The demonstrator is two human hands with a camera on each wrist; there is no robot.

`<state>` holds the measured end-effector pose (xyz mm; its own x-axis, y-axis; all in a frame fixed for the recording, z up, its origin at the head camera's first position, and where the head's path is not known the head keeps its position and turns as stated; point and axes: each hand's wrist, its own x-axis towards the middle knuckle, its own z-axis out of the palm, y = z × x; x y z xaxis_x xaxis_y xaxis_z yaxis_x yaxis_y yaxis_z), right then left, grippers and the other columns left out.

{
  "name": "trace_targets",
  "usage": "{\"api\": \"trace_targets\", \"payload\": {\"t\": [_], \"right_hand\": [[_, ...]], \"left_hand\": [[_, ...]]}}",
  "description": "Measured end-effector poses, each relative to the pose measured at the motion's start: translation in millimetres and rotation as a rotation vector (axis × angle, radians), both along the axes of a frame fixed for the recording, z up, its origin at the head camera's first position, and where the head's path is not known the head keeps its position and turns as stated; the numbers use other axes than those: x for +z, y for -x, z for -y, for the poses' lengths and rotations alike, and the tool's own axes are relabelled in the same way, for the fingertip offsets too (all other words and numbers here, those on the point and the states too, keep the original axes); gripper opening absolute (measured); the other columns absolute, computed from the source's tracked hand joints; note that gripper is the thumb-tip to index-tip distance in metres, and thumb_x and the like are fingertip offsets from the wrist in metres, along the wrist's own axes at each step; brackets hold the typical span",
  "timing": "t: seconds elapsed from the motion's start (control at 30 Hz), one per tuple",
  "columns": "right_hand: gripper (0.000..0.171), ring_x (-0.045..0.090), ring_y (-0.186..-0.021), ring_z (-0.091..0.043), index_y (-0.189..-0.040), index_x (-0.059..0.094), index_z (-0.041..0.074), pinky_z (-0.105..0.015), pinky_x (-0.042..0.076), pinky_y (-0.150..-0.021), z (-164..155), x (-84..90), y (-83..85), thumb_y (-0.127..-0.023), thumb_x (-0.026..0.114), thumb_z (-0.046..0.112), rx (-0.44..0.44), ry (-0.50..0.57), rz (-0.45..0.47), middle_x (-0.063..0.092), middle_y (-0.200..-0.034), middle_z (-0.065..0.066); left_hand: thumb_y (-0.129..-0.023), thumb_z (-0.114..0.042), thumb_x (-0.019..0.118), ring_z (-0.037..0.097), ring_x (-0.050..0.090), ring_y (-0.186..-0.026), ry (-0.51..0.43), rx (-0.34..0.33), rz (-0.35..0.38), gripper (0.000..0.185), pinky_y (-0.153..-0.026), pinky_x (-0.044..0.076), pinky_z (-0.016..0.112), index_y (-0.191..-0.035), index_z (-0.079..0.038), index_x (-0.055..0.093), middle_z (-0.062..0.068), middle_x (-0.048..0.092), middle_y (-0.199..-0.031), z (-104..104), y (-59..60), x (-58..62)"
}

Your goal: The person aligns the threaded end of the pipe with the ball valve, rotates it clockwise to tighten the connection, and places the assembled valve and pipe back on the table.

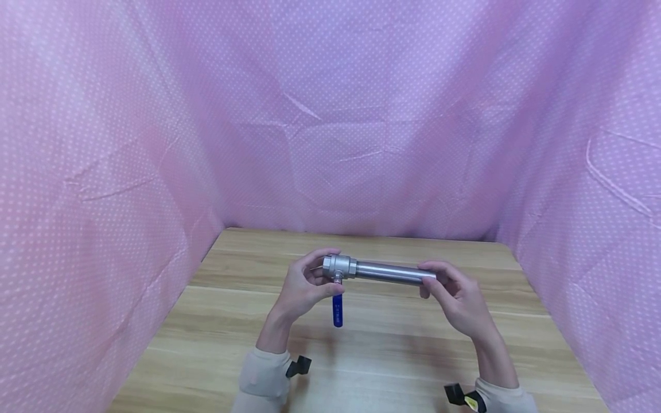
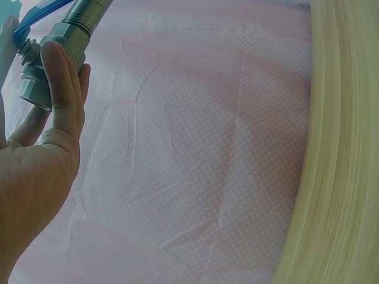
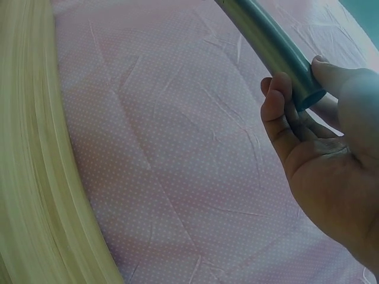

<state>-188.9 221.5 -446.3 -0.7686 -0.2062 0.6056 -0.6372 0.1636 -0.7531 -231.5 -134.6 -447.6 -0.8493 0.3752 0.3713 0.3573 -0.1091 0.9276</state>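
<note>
A steel ball valve with a blue lever handle hanging down is joined to a steel pipe lying level above the table. My left hand grips the valve body, fingers curled round it. My right hand holds the pipe's free end between thumb and fingers. In the left wrist view the blue handle shows at the top left.
A wooden table lies below the hands. Pink dotted cloth walls it in at the back and on both sides. Black wrist straps sit on both sleeves.
</note>
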Motion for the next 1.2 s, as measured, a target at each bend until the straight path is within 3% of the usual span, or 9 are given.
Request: {"api": "trace_targets", "payload": {"t": [0.13, 0.37, 0.6, 0.8, 0.97, 1.2], "right_hand": [[0.035, 0.074, -0.083, -0.007, -0.131, 0.067, -0.014, -0.020, 0.063, -0.073, 0.7, 0.1, 0.2, -0.099, 0.062, -0.026, 0.025, 0.041, 0.023, 0.076, -0.091, -0.002], [0.044, 0.076, -0.095, -0.005, -0.136, 0.064, -0.018, -0.018, 0.065, -0.076, 0.9, 0.4, 0.9, -0.094, 0.076, -0.022, 0.074, 0.089, 0.024, 0.080, -0.117, 0.004], [0.049, 0.074, -0.098, -0.002, -0.136, 0.063, -0.018, -0.016, 0.063, -0.076, 1.9, 2.1, -0.5, -0.089, 0.071, -0.031, 0.054, 0.049, 0.033, 0.079, -0.120, 0.009], [0.048, 0.073, -0.096, -0.001, -0.137, 0.065, -0.014, -0.017, 0.061, -0.074, 1.2, 1.7, -0.6, -0.091, 0.072, -0.029, 0.034, 0.015, 0.015, 0.078, -0.115, 0.008], [0.047, 0.073, -0.091, -0.001, -0.136, 0.067, -0.010, -0.018, 0.063, -0.073, 0.8, 1.2, -2.2, -0.092, 0.072, -0.028, -0.001, -0.019, 0.034, 0.077, -0.105, 0.008], [0.041, 0.070, -0.083, -0.003, -0.135, 0.067, -0.012, -0.019, 0.062, -0.072, -0.8, -1.6, -0.1, -0.097, 0.065, -0.027, 0.030, 0.005, 0.017, 0.073, -0.091, -0.003]], "left_hand": [[-0.086, -0.032, 0.102, 0.015, 0.078, -0.106, -0.011, -0.005, -0.008, 0.084, -0.093, 0.068, 0.025, -0.153, 0.001, 0.062, 0.030, 0.070, -0.138, 0.2, -0.3, 0.1], [-0.085, -0.035, 0.102, 0.013, 0.078, -0.106, -0.008, -0.004, 0.000, 0.091, -0.092, 0.068, 0.024, -0.154, 0.006, 0.059, 0.031, 0.069, -0.138, 0.3, -0.1, 0.9], [-0.086, -0.033, 0.101, 0.015, 0.079, -0.107, -0.009, -0.004, -0.003, 0.088, -0.093, 0.068, 0.026, -0.154, 0.004, 0.060, 0.029, 0.069, -0.138, 0.4, 0.1, 0.7], [-0.086, -0.032, 0.101, 0.016, 0.079, -0.107, -0.011, -0.002, -0.001, 0.080, -0.093, 0.068, 0.026, -0.152, -0.005, 0.065, 0.030, 0.069, -0.138, 0.6, -0.1, 0.7], [-0.088, -0.029, 0.100, 0.016, 0.079, -0.105, -0.005, 0.003, 0.000, 0.081, -0.092, 0.068, 0.026, -0.153, 0.000, 0.063, 0.031, 0.069, -0.138, 0.8, 0.9, -0.7], [-0.090, -0.020, 0.098, 0.016, 0.078, -0.105, -0.003, -0.001, 0.004, 0.078, -0.091, 0.068, 0.026, -0.154, 0.003, 0.060, 0.029, 0.069, -0.138, 0.7, 2.0, -1.7]]}}
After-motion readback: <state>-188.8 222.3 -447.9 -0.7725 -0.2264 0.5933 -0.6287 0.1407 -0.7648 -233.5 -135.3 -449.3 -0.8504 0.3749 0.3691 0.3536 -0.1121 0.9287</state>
